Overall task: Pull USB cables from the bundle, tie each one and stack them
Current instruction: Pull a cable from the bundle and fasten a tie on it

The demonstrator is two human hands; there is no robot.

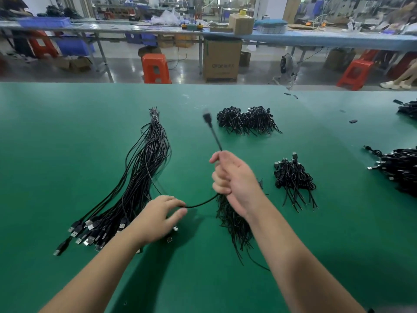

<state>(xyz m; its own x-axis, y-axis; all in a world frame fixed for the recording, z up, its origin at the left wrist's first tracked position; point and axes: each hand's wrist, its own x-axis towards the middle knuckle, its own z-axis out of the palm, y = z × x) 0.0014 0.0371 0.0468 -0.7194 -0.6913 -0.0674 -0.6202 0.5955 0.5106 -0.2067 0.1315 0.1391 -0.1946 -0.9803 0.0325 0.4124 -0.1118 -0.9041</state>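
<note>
1. On the green counter (67,143), the bundle (144,168) of black USB cables lies at your left, tied at its far end, plugs fanned toward you.
2. Your left hand (155,219) pinches one cable (200,203) between thumb and fingertips, just above the plugs.
3. Your right hand (232,179) is fisted round that same cable; its plug end (207,116) sticks up, blurred.
4. Tied cables sit in piles (247,119) farther right.
</note>
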